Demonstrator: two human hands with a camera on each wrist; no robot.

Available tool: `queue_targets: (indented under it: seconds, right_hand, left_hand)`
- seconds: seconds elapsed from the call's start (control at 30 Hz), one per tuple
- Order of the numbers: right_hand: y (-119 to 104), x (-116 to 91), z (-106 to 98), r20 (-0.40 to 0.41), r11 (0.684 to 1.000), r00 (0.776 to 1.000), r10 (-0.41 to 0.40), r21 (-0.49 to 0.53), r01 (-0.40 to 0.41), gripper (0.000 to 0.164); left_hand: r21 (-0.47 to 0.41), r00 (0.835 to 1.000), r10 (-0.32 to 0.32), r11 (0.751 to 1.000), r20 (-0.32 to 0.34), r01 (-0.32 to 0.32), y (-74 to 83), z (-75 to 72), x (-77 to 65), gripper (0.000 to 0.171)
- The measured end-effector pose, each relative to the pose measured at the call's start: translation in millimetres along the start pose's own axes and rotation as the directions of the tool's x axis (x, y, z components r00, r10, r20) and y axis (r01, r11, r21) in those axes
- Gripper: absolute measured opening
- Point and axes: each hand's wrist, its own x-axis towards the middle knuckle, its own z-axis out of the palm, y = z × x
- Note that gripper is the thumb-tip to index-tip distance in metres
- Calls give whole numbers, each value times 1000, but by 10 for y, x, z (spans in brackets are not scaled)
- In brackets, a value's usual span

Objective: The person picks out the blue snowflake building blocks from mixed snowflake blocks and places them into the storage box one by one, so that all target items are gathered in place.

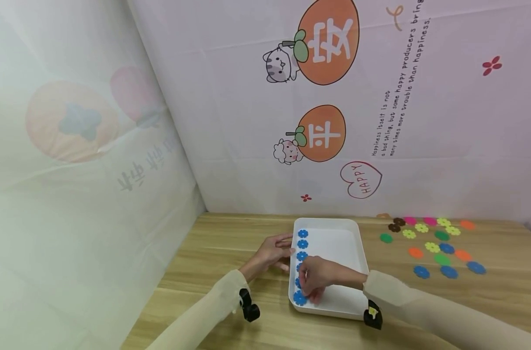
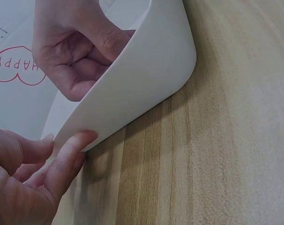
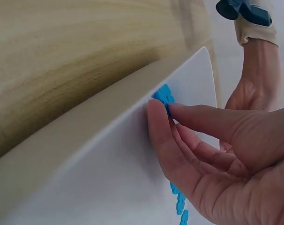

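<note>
My left hand (image 1: 270, 252) is at the left side of a white tray (image 1: 335, 245). In the left wrist view its thumb and fingers pinch the tray's rim. My right hand (image 1: 321, 276) is inside the tray, near its front left corner. In the right wrist view its thumb and index finger pinch a blue flower-shaped disc (image 3: 164, 96) by the tray wall. Several more blue flower-shaped discs (image 1: 302, 234) lie in a column along the tray's left wall. The right hand partly covers the lower ones.
On the wooden table (image 1: 230, 233), right of the tray, lie several loose discs: blue (image 1: 449, 271), green (image 1: 386, 238), yellow (image 1: 409, 234), orange (image 1: 416, 252), pink (image 1: 430, 221) and brown (image 1: 394, 227). A printed white cloth (image 1: 248, 146) hangs behind and at the left.
</note>
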Motion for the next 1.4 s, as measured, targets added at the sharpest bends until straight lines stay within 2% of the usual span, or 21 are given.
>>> queue_targets:
  seconds: [0.33, 0.53, 0.73, 0.93, 1.2, 1.4]
  right_hand:
    - [-76, -8, -47, -25, 991, 1000, 8, -130, -11, 19]
    - [-73, -17, -166, -35, 997, 999, -3, -81, 0, 15]
    - [-66, -43, -281, -38, 996, 999, 25, -88, -28, 15]
    - [-25, -69, -395, -21, 996, 999, 36, -79, -37, 13]
    - [173, -126, -652, -68, 998, 997, 34, -55, -38, 12]
    - [467, -209, -949, -106, 999, 994, 24, 44, -20, 19]
  left_hand:
    - [10, 1000, -7, 1000, 0, 7, 1, -9, -12, 55]
    - [12, 1000, -9, 1000, 1, 9, -3, -25, -10, 55]
    - [11, 1000, -4, 1000, -1, 4, -3, -24, -3, 56]
    - [18, 999, -29, 999, 16, 29, 10, -39, 17, 55]
    - [-8, 997, -35, 999, 63, 36, 28, -66, 52, 56]
    - [-45, 996, -9, 999, 87, 13, 11, -93, 55, 58]
